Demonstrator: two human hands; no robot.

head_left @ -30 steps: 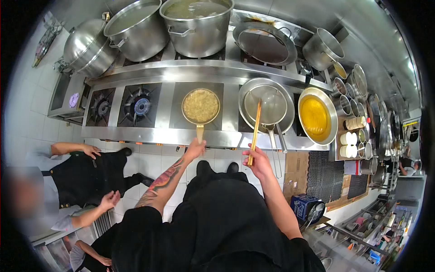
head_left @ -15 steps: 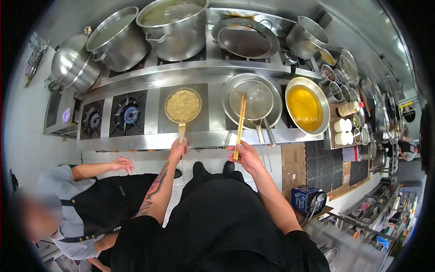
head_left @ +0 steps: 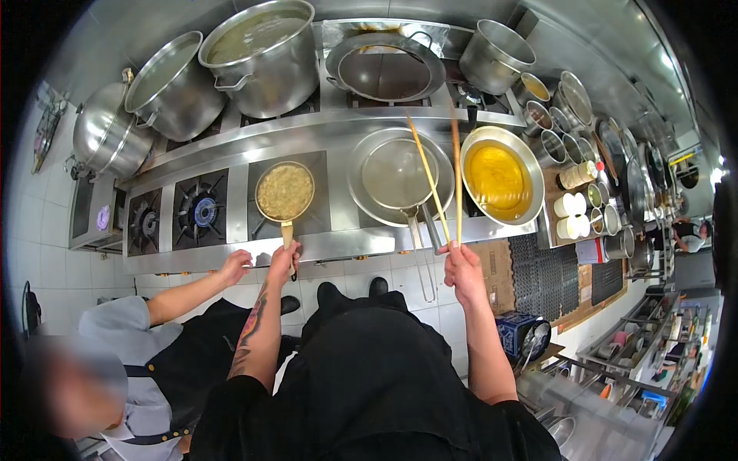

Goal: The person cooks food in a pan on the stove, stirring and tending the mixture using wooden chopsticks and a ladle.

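Observation:
My left hand (head_left: 284, 263) is wrapped round the pale handle of a small frying pan (head_left: 285, 192) on the stove. Lumpy beige food fills that pan. In my right hand (head_left: 464, 270) is a pair of long chopsticks (head_left: 459, 180), pointing up and away with their tips spread apart. They pass over the gap between a wire-mesh strainer (head_left: 396, 175), lying in a wide metal pan (head_left: 363, 201), and a frying pan of yellow liquid (head_left: 500, 175). The chopsticks touch no food.
A co-worker's hand (head_left: 235, 267) is close to my left hand. A lit burner (head_left: 204, 213) is left of the small pan. Large stockpots (head_left: 265, 69) and a wok (head_left: 384, 73) stand behind. Metal containers and white bottles (head_left: 569, 205) are at the right.
My right hand has moved right with the chopsticks, whose tips have spread apart. The co-worker's hand has come nearer my left hand. The whole view has shifted slightly.

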